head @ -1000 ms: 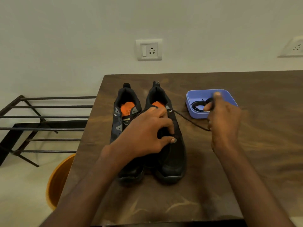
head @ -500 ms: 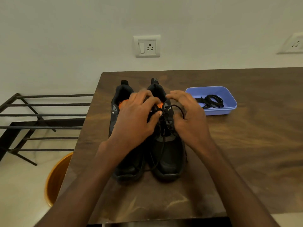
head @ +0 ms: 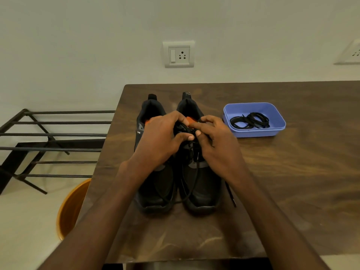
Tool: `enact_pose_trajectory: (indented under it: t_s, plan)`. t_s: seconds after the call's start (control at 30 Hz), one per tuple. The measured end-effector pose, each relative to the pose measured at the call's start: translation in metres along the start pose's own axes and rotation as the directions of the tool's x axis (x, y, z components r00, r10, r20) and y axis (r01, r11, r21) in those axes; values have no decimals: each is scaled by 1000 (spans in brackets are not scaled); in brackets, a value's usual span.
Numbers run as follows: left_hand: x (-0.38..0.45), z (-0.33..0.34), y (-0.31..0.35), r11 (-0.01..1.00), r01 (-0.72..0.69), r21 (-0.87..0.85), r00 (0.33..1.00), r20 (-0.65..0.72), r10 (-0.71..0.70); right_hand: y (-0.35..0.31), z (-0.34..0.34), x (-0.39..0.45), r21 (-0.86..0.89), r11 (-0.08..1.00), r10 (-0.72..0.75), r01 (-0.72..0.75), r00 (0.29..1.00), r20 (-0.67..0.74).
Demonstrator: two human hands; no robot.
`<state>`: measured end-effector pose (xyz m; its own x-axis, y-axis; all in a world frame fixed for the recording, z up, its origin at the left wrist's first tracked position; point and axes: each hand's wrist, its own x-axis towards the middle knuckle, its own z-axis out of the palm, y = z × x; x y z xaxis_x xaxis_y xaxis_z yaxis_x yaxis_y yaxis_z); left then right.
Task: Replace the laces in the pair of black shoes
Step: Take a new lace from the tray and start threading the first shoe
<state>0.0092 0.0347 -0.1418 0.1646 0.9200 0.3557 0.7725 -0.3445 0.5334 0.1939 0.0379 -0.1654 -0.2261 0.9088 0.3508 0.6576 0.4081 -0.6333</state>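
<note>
Black lace [head: 191,184] is seen trailing loose over the toes of the right shoe [head: 200,180], landmark on the table [head: 292,172]. Above its tongue, lace is pinched in the grip of the left hand [head: 161,141] and right hand [head: 218,145]. Beyond it, coiled laces [head: 250,120] lie in a blue tray [head: 255,132]. Lacing is judged unfinished; the left shoe [head: 153,184] beside it appears untouched.

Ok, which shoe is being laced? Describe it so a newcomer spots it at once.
On the wooden table stand two black shoes side by side. It is the right shoe, nearer the blue tray. Both hands meet over its tongue, and loose lace trails off it.
</note>
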Motion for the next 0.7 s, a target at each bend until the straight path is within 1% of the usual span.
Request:
enact_pose_trajectory:
  t_s: [0.03,0.1,0.13,0.2,0.27,0.3,0.33,0.37,0.4,0.43,0.47,0.5,0.53,0.57,0.6,0.63,0.67,0.7]
  plan:
    - [0,0,0,1000,-4,0,1000,1,4,-1,2,1,-20,1000,8,-8,1000,10]
    - [0,1,-1,1000,-19,-5,1000,19,19,-4,5,3,5,999,36,-36,999,-18]
    - [0,1,-1,999,-30,-11,999,31,30,-6,4,4,42,997,63,-61,997,-50]
    - [0,-2,-2,999,-46,-16,998,43,46,-11,-1,6,141,979,167,-148,976,-137]
    - [0,-3,-4,999,-46,-19,998,51,47,-10,-6,7,289,923,324,-254,917,-231]
    - [-1,-3,-4,999,-45,-28,997,60,47,-8,-8,7,385,873,409,-299,878,-246]
    - [-1,-3,-5,998,-49,-34,997,65,51,-8,-11,7,449,833,464,-323,851,-248]
    - [-2,-2,-4,998,-56,-33,996,66,58,-7,-13,5,454,830,470,-324,844,-257]
    - [-2,-2,-3,997,-65,-29,996,62,67,-8,-15,4,378,879,407,-289,869,-282]
    - [-2,-1,-2,997,-71,-28,996,54,73,-9,-16,4,254,943,288,-215,909,-300]
    - [-2,-1,-2,996,-80,-28,996,48,81,-9,-15,4,123,984,157,-125,943,-292]
    - [-2,-1,-2,996,-91,-27,995,40,92,-8,-13,6,9,998,57,-57,964,-260]
    - [-3,0,-1,995,-101,-25,994,34,102,-7,-10,6,-73,997,7,-23,978,-211]
    - [-3,0,-2,994,-108,-24,994,31,108,-5,-5,7,-124,992,-11,-9,987,-157]
    - [-4,0,-2,993,-111,-29,993,34,112,-4,-1,6,-128,992,-13,-4,992,-125]
    - [-4,0,-3,993,-114,-36,993,39,116,-4,2,6,-92,996,-6,-7,991,-137]
    - [-4,0,-3,992,-118,-41,992,40,119,-5,1,6,-28,999,17,-23,981,-196]
    - [-4,1,-3,992,-115,-43,992,40,117,-7,-1,6,47,996,84,-73,954,-288]
